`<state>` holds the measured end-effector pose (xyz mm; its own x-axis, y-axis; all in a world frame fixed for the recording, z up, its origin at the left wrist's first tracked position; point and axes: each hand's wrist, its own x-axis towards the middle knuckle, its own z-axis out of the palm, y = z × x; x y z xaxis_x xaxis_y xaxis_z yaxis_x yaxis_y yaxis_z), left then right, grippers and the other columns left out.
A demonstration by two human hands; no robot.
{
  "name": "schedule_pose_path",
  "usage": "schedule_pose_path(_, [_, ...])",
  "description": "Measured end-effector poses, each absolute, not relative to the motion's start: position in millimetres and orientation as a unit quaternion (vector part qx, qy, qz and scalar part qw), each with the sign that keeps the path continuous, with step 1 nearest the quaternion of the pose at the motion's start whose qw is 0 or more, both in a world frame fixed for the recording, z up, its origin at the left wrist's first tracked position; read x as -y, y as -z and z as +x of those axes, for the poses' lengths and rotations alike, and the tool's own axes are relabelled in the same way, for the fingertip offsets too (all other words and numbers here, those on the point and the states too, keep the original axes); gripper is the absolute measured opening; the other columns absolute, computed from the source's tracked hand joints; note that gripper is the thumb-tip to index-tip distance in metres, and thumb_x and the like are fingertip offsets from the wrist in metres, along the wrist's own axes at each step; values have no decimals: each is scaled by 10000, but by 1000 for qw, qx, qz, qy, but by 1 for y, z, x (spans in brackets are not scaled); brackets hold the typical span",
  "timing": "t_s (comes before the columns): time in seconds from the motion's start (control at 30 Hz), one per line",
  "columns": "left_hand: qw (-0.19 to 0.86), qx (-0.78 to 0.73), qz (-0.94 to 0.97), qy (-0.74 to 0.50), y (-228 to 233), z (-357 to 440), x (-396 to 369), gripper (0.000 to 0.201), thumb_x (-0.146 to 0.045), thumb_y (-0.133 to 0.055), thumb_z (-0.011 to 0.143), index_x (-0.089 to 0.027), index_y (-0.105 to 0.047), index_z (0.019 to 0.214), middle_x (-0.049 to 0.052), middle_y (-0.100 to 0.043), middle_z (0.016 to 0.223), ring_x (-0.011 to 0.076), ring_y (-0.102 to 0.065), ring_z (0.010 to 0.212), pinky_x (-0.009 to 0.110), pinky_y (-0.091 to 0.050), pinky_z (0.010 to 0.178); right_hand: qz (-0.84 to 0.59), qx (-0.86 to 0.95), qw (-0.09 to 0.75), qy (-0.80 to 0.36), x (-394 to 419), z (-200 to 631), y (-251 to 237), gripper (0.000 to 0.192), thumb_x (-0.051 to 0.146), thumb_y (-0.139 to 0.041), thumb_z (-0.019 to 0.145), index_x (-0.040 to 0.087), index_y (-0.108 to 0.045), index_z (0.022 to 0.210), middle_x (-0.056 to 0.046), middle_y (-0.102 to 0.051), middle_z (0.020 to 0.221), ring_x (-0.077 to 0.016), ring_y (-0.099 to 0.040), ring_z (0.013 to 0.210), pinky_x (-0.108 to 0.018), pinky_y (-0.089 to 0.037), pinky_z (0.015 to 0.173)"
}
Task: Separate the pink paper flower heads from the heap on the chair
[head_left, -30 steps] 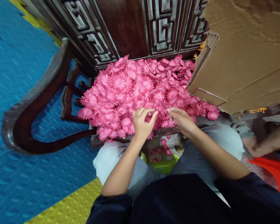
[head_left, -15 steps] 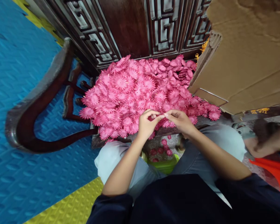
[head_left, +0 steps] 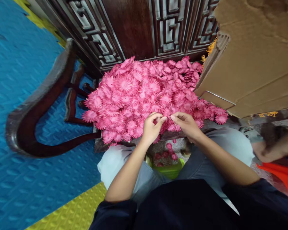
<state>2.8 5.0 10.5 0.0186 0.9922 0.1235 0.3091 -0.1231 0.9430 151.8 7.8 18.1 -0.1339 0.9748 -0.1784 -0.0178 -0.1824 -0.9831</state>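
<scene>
A large heap of pink artificial flower heads (head_left: 134, 95) covers the wooden bench seat (head_left: 175, 135). Above the heap's front edge, my left hand (head_left: 153, 127) pinches with thumb and forefinger together; what lies between the tips, if anything, is too small to make out. Just to its right, my right hand (head_left: 186, 124) is also closed in a pinch, its fingertips pointing at the left ones across a narrow gap. Whatever the right fingers hold is likewise too small to name. Pink petals show behind both sets of fingertips.
A torn cardboard box (head_left: 254, 64) stands on the right, with orange strands (head_left: 211, 46) at its edge. The bench's curved armrest (head_left: 21, 127) is at left, its carved back (head_left: 129, 28) behind. Fallen flowers (head_left: 169, 146) lie below, near a green plastic thing (head_left: 171, 169). Another person's limb (head_left: 273, 147) appears at right.
My hands have drawn slightly apart: the fingertips met before, and now a small gap separates them. The heap looks the same.
</scene>
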Motion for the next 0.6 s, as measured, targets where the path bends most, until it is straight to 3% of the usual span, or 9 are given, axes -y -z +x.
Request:
schedule_pose_path(0.23, [470,-503,592,-418,-12,0,-9,242,-287,-561,768,-167,-447,592,-35,-391,599,96,-392,607,221,-340,624,-455,411,427,-664,-7,154,-15,347,482,-658,653,184,-503,568,45,-418,532,-88,-337,537,-257,-260,568])
schedule_pose_path(0.47, [514,-482,581,-407,-10,-3,-10,266,-392,-571,757,-164,-502,639,-21,-453,633,107,-426,635,227,-355,647,-419,328,433,-728,-9,157,-20,338,446,-724,587,187,-508,569,41,-413,548,-86,-347,538,-262,-268,558])
schedule_pose_path(0.6, [466,-501,561,-466,-11,-10,-12,252,-388,-575,763,-171,-499,661,-19,-455,638,105,-430,633,224,-362,648,-440,267,465,-720,-17,166,-20,286,363,-753,549,204,-532,636,35,-454,595,-94,-378,552,-265,-306,559])
